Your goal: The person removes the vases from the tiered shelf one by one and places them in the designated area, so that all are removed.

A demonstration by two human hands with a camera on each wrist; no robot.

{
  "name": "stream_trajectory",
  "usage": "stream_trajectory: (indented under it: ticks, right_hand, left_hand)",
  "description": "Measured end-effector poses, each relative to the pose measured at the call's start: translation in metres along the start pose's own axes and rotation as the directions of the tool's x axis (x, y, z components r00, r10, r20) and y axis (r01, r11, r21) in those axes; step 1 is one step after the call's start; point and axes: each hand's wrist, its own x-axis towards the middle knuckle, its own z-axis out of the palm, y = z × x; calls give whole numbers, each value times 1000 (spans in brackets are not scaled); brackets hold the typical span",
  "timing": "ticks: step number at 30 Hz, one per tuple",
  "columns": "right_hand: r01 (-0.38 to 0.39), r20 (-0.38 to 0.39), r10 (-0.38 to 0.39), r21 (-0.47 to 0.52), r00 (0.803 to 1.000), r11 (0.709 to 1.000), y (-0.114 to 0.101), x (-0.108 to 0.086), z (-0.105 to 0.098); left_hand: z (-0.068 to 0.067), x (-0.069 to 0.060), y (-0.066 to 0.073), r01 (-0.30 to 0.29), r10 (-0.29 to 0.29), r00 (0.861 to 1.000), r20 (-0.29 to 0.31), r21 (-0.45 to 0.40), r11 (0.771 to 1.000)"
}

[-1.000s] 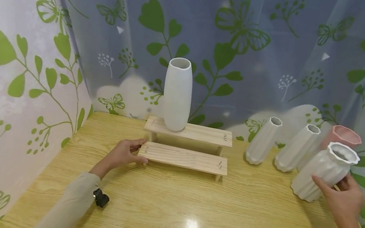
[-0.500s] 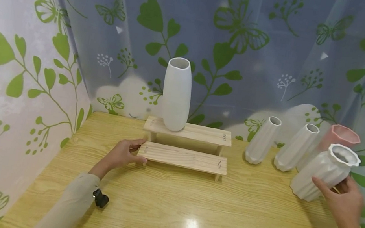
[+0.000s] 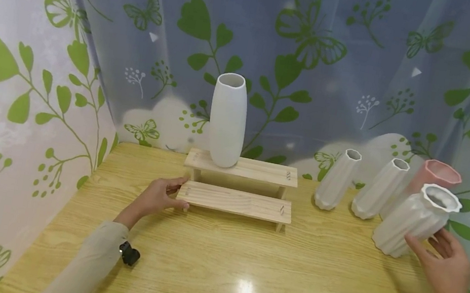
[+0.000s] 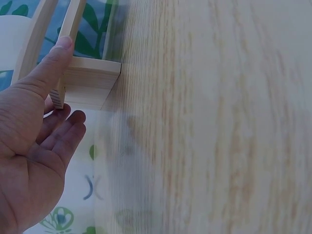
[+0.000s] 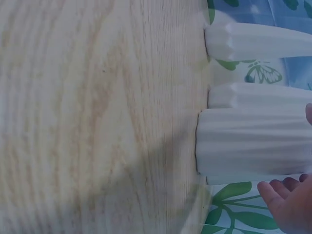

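Observation:
My left hand [image 3: 159, 197] grips the left end of a two-tier wooden display stand [image 3: 235, 203], thumb at the front edge and fingers behind; the left wrist view shows the thumb [image 4: 64, 43] on the board. A tall smooth white vase [image 3: 227, 125] stands on the upper tier. At the right, my right hand [image 3: 449, 265] is beside a wide fluted white vase [image 3: 409, 225] upright on the table. Its fingers are spread and relaxed; in the right wrist view the fingertips [image 5: 268, 191] are apart from the vase. Whether the thumb touches it, I cannot tell.
Two slim fluted white vases [image 3: 337, 180] stand at the back right. Behind the wide vase is a pink vase [image 3: 443, 173], partly hidden. The wood-grain table [image 3: 206, 270] is bounded by leaf-and-butterfly curtains [image 3: 349, 98] at the back and sides.
My right hand has loosened from the wide fluted vase and shifted slightly right and down. The vase has stayed in place. My left hand remains on the stand.

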Motion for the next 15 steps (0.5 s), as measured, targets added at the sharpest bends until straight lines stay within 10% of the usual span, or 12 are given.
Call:
stream_trajectory:
  ticks: [15]
  right_hand:
    - [40, -50, -47, -134, 998, 990, -30, -40, 1]
  left_hand:
    - [0, 0, -1, -2, 2, 1000, 2, 21, 1000]
